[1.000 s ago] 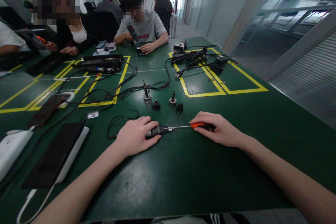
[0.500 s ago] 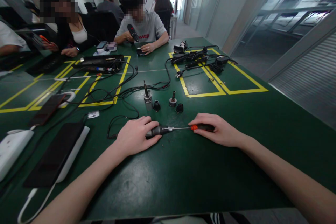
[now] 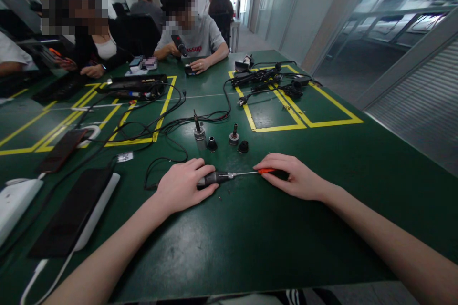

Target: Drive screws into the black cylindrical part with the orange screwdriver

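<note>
My left hand [image 3: 184, 182] is wrapped over a corded black tool handle [image 3: 208, 180] that lies on the green table, its narrow metal end pointing right. In my right hand [image 3: 291, 176] is a screwdriver [image 3: 265, 170], its orange and black grip pinched between thumb and fingers. The thin shaft runs left to the metal end of the tool handle; whether it sits in a screw is too small to tell. Tiny screw-like bits [image 3: 220, 198] lie just below. Behind the hands stand a metal cylinder with a thin rod [image 3: 199, 134], a smaller metal piece [image 3: 234, 136] and black caps [image 3: 243, 147].
A dark phone [image 3: 73, 212] on a white block and a white power strip [image 3: 17, 205] lie at left. Black cables [image 3: 171, 124] cross the table. More corded gear [image 3: 261, 78] sits in yellow-taped areas. A person [image 3: 200, 40] works across the table.
My right hand has turned the screwdriver: its grip shows more orange now and its shaft slants slightly up to the right. My left hand stays on the tool handle. The view has shifted slightly.
</note>
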Motion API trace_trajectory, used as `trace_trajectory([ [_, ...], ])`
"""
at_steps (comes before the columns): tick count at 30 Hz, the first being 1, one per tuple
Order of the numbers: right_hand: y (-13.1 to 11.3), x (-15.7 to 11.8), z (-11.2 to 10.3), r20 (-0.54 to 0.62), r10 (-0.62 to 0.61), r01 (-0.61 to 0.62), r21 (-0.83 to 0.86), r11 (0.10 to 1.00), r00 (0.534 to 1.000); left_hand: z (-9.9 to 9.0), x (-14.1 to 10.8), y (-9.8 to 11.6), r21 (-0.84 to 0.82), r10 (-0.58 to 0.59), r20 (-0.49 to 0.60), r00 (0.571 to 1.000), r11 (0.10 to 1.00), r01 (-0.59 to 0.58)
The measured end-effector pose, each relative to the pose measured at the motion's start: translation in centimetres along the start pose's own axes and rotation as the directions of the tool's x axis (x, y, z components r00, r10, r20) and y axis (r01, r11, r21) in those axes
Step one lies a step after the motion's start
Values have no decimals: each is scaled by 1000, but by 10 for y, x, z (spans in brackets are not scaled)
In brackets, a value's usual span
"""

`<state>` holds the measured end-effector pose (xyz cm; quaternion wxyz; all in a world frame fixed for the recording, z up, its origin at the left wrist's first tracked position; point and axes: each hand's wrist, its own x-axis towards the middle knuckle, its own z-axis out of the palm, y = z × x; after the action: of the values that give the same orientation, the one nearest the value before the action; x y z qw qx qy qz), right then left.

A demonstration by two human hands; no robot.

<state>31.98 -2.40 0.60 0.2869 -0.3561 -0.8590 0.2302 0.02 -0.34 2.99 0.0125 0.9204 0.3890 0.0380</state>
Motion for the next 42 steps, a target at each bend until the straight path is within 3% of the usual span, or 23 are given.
trace_trajectory([
  [10,4,0,0,-135,-84,74,-77,994,987,0,1,0,-2,-3,-7,1000,1000,3],
  [22,-4,0,-1,-81,-7,5,-25,1000,997,-2,0,1,-12,-1,2,1000,1000,1],
  [42,0,-1,1,-47,8,-9,-27,1000,999,-2,0,1,-16,-5,6,1000,1000,5],
])
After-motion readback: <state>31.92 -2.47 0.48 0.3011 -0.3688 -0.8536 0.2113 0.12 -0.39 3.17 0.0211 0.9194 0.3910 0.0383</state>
